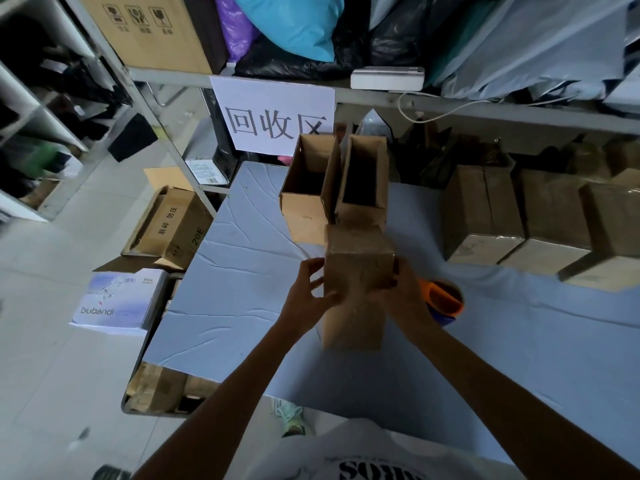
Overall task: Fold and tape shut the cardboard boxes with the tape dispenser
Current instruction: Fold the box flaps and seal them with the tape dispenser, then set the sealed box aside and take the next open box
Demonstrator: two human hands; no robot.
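Left hand (308, 289) and right hand (403, 292), arms outstretched, grip the cardboard box (358, 268) between them.

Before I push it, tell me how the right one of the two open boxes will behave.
The open box stands tall and narrow, so a push high up would probably tip it. Its top is unfolded and untaped, so the walls may flex if squeezed. It looks like plain cardboard, so it is likely light, though its contents cannot be seen.
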